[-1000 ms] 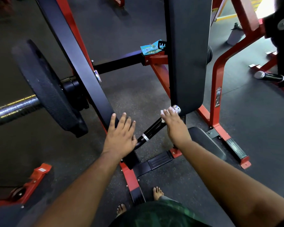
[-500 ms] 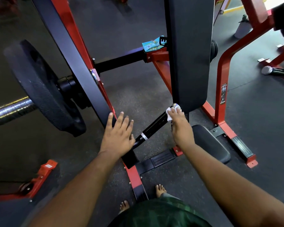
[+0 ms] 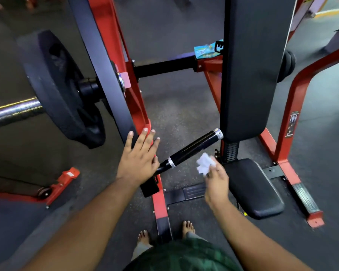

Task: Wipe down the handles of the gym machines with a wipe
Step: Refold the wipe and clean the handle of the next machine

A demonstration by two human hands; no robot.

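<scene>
White wipe (image 3: 205, 164) is bunched in my right hand's (image 3: 216, 181) pinch, just off the black handle (image 3: 192, 149) toward five o'clock, left hand (image 3: 139, 157) spread flat at its base; so loose a pinch could drop it on the floor.

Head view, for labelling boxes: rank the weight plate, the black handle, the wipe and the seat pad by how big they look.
1. Weight plate
2. Seat pad
3. Handle
4. Wipe

The plate and pad sit at different distances, so their order is unsure.

Bare forearms, no sleeves; bare feet (image 3: 188, 228); dark green patterned garment (image 3: 184, 257).
</scene>
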